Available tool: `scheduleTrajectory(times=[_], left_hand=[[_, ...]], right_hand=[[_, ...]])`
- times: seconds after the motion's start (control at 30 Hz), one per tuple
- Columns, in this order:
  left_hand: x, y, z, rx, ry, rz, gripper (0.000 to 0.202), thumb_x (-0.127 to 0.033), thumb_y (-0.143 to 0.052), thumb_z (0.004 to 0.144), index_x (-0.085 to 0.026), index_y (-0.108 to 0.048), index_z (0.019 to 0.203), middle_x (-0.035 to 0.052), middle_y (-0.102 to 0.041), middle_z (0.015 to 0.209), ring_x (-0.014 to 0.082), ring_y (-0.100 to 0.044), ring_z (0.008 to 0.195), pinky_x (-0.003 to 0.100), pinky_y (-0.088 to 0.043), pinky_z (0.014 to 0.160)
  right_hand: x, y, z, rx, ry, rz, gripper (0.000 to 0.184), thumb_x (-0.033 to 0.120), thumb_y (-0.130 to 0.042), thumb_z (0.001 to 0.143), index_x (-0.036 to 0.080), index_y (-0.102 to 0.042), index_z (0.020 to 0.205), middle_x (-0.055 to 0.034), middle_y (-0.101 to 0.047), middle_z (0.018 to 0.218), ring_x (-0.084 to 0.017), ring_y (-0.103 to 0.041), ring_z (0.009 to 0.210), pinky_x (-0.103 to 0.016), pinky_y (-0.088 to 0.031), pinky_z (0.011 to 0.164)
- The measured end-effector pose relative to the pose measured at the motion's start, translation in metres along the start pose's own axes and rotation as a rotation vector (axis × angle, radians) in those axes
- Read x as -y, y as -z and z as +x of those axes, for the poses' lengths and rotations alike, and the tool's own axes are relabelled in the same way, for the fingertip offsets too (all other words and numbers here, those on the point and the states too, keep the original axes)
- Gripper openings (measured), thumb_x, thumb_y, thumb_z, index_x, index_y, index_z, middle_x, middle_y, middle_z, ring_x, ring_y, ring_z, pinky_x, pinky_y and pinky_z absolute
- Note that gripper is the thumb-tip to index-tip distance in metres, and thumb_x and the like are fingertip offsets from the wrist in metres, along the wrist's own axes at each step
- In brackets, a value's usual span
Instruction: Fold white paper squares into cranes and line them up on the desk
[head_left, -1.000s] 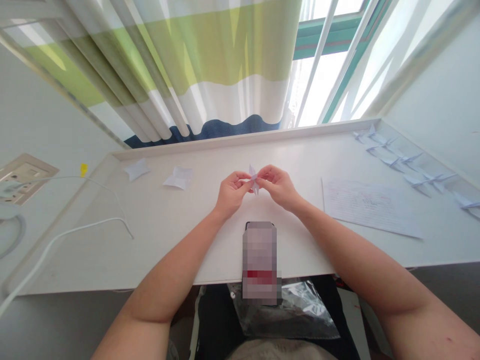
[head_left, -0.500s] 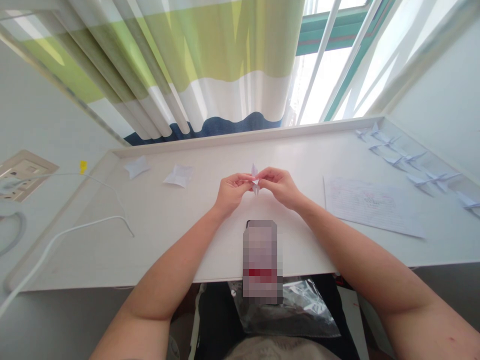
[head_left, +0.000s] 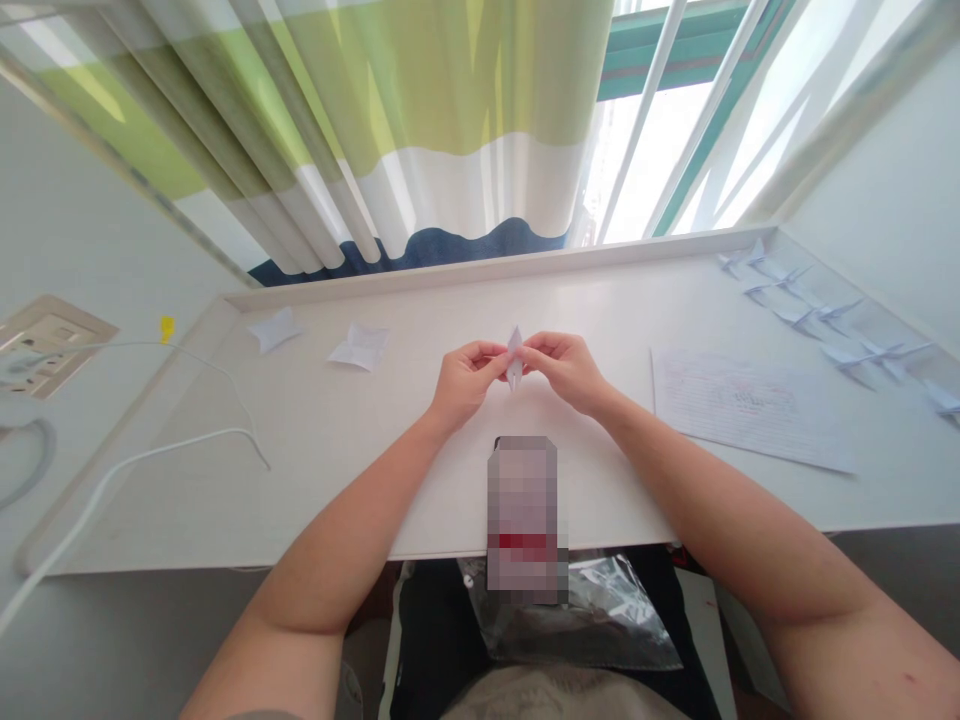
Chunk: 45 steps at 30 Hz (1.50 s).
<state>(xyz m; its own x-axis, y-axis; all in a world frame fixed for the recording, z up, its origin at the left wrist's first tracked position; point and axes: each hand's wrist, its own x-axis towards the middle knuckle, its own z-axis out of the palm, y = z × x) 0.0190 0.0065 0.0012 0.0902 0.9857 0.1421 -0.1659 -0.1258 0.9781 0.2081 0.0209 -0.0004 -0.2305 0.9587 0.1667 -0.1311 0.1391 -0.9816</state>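
Okay, pixelated object point(head_left: 523, 510) at near edge of bench point(head_left: 337, 430); beyond it, folded white paper point(head_left: 514, 376) between the hands, left hand point(head_left: 465, 382) fingers pinching its left side, right hand point(head_left: 568, 372) fingers its right, tips protruding near and far; curtain point(head_left: 450, 90) behind.

Looks like a home: striped curtain point(head_left: 480, 90), barred window point(head_left: 667, 55), wall socket point(head_left: 64, 330), white desk point(head_left: 330, 425)
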Motion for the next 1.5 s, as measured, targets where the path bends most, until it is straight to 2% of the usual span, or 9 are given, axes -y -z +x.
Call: scheduleTrajectory(times=[0.2, 0.43, 0.63, 0.8, 1.03, 1.2, 1.33, 1.5], left_hand=[[0.000, 0.000, 0.000, -0.012, -0.032, 0.028, 0.041, -0.051, -0.098, 0.080, -0.017, -0.077, 0.089, 0.0028, -0.079, 0.078, 0.0146, -0.075, 0.069, 0.030, -0.062, 0.071], [0.001, -0.001, 0.001, -0.017, -0.041, 0.046, 0.038, -0.046, -0.098, 0.081, -0.017, -0.075, 0.090, 0.0031, -0.081, 0.079, 0.0158, -0.076, 0.070, 0.029, -0.061, 0.068], [0.002, 0.000, 0.002, -0.019, -0.039, 0.025, 0.046, -0.053, -0.100, 0.079, -0.019, -0.074, 0.096, 0.0017, -0.080, 0.082, 0.0147, -0.074, 0.064, 0.029, -0.061, 0.061], [0.002, -0.002, 0.000, 0.000, -0.051, 0.017, 0.040, -0.049, -0.098, 0.082, -0.020, -0.075, 0.096, 0.0014, -0.079, 0.089, 0.0145, -0.075, 0.069, 0.029, -0.065, 0.065], [0.001, -0.001, 0.000, 0.036, -0.018, -0.011, 0.028, -0.035, -0.094, 0.080, -0.019, -0.072, 0.086, -0.0013, -0.075, 0.080, 0.0146, -0.075, 0.068, 0.032, -0.067, 0.070], [-0.003, -0.001, -0.001, 0.042, -0.002, 0.000, 0.013, -0.026, -0.084, 0.078, -0.018, -0.074, 0.074, 0.0003, -0.075, 0.085, 0.0142, -0.074, 0.073, 0.032, -0.067, 0.073], [-0.004, -0.001, -0.003, 0.026, 0.021, 0.031, 0.008, -0.026, -0.078, 0.078, -0.019, -0.076, 0.079, 0.0014, -0.077, 0.087, 0.0156, -0.075, 0.074, 0.034, -0.067, 0.075], [-0.003, 0.000, -0.003, 0.030, 0.013, 0.059, 0.014, -0.025, -0.080, 0.079, -0.020, -0.074, 0.090, 0.0001, -0.077, 0.084, 0.0173, -0.076, 0.074, 0.035, -0.066, 0.076]], right_hand=[[-0.002, -0.001, 0.000, 0.000, 0.032, -0.007, 0.053, 0.069, -0.098, 0.076, 0.022, -0.076, 0.083, -0.0048, -0.081, 0.080, -0.019, -0.074, 0.073, -0.039, -0.065, 0.075], [-0.001, -0.004, -0.002, -0.004, 0.035, -0.008, 0.043, 0.058, -0.099, 0.078, 0.022, -0.076, 0.086, -0.0037, -0.082, 0.078, -0.019, -0.075, 0.072, -0.040, -0.065, 0.075], [0.001, -0.003, -0.001, 0.046, 0.059, -0.067, 0.031, 0.051, -0.091, 0.086, 0.023, -0.080, 0.090, -0.0027, -0.082, 0.081, -0.018, -0.074, 0.075, -0.037, -0.062, 0.074], [0.000, -0.002, -0.002, 0.066, 0.012, -0.016, 0.027, 0.047, -0.090, 0.086, 0.023, -0.078, 0.092, -0.0016, -0.080, 0.080, -0.019, -0.075, 0.077, -0.038, -0.064, 0.076], [0.001, -0.002, -0.002, 0.072, 0.010, -0.027, 0.015, 0.035, -0.085, 0.083, 0.023, -0.080, 0.092, -0.0018, -0.082, 0.084, -0.019, -0.077, 0.080, -0.035, -0.064, 0.076], [0.006, -0.001, -0.003, 0.090, 0.007, -0.042, 0.006, 0.028, -0.079, 0.082, 0.023, -0.081, 0.085, -0.0016, -0.082, 0.083, -0.019, -0.077, 0.081, -0.036, -0.064, 0.079], [0.009, 0.000, -0.004, 0.099, -0.019, -0.037, 0.007, 0.029, -0.078, 0.082, 0.023, -0.080, 0.085, -0.0028, -0.083, 0.088, -0.021, -0.078, 0.086, -0.038, -0.065, 0.081], [0.006, 0.000, -0.003, 0.095, -0.021, -0.007, 0.015, 0.029, -0.083, 0.078, 0.023, -0.076, 0.089, -0.0017, -0.082, 0.085, -0.020, -0.077, 0.083, -0.038, -0.064, 0.079]])
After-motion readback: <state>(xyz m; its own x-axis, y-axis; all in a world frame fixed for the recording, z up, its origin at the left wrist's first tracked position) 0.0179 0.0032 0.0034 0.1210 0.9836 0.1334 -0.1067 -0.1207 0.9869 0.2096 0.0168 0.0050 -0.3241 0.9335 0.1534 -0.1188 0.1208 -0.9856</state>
